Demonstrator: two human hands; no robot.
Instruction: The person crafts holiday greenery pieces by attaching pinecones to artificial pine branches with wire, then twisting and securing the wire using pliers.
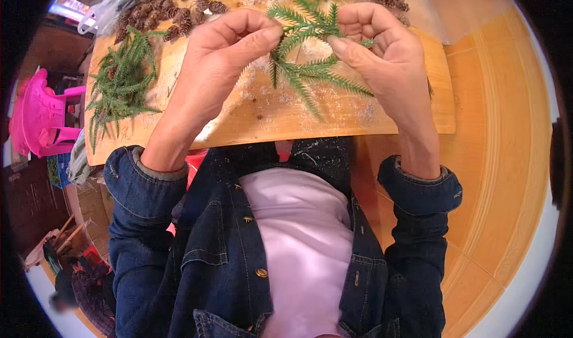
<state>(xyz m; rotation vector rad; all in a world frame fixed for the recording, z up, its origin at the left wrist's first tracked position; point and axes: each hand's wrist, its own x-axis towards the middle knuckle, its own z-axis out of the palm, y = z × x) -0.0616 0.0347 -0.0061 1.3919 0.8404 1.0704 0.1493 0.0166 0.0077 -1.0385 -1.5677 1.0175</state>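
Observation:
Above the wooden table, my left hand (230, 48) pinches one side of a green artificial pine sprig (307, 69) between thumb and fingertips. My right hand (379, 48) has its thumb and curled fingers closed on the sprig's other side. Several needled branches fan out between the hands and hang below them. What lies right under my left fingertips is hidden.
The wooden table (239, 120) is sprinkled with white flecks. Brown pine cones (158, 6) are heaped at its back left, above a pile of green sprigs (125, 78). Clear plastic (459, 6) lies back right. A pink plastic stool (42, 114) stands left.

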